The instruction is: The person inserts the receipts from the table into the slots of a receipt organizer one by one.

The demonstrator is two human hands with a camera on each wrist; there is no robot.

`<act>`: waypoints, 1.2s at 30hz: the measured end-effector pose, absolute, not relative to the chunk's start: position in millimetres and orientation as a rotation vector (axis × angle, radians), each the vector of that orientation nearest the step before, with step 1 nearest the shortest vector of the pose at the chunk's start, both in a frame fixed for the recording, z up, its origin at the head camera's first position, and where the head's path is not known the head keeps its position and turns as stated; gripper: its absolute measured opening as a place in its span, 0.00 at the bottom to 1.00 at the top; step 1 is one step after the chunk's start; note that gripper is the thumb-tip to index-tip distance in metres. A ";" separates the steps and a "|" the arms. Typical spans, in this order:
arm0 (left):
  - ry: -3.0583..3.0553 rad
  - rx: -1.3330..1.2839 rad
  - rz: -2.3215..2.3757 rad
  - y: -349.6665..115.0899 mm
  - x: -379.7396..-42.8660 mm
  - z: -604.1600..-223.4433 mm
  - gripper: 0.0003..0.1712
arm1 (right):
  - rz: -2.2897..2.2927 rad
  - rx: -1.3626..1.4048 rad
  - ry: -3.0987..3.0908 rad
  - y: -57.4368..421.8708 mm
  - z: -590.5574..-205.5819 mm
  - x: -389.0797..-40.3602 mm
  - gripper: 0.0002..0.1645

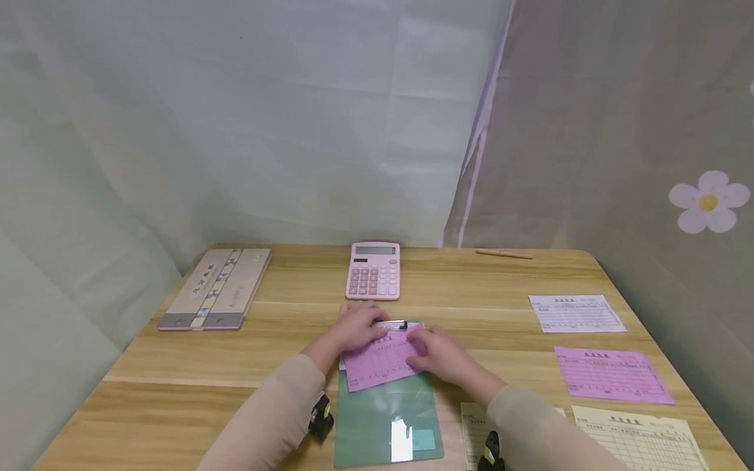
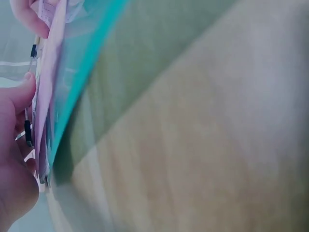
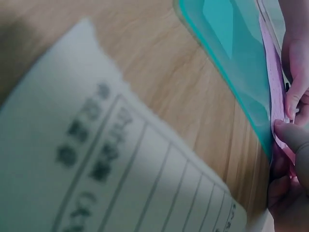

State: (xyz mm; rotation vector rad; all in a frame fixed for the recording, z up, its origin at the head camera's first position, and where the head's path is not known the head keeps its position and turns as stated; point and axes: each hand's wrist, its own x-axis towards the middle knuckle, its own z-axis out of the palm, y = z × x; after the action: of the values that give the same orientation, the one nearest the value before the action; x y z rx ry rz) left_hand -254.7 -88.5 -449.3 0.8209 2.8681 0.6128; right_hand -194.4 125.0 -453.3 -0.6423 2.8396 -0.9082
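A green translucent clipboard (image 1: 368,418) lies at the table's front middle, its metal clip (image 1: 390,325) at the far end. Tilted across its upper part is a pink printed slip (image 1: 381,366). My left hand (image 1: 358,328) grips the clip end from the left, the thumb at the clip over the slip's top edge, as the left wrist view also shows. From the right, my right hand (image 1: 444,355) pinches the slip's right edge between thumb and fingers. Some of the right hand's fingers are hidden under the paper.
A pink calculator (image 1: 373,271) stands beyond the clipboard. Flat folders (image 1: 215,288) lie at left, a thin wooden stick (image 1: 504,253) at the back. On the right are a white slip (image 1: 577,314), another pink slip (image 1: 612,374) and yellow slips (image 1: 639,438), one partly under my right forearm.
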 end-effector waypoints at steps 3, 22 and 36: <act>2.862 0.813 0.617 -88.9 -253.8 -447.6 0.16 | -0.899 -0.624 2.858 121.3 -454.4 -196.8 0.29; 2.871 0.829 0.609 -91.5 -254.4 -453.4 0.18 | -0.848 -0.499 2.928 109.4 -455.1 -199.4 0.31; 2.796 0.850 0.759 -97.9 -253.5 -462.1 0.21 | -0.912 -0.645 2.731 205.9 -425.6 -189.4 0.31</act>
State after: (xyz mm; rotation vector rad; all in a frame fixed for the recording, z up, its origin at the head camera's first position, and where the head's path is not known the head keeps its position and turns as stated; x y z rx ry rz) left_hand -253.5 -97.9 -462.1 0.8499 2.7959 0.7591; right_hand -189.4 205.9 -425.6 -0.6447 2.7313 -0.9124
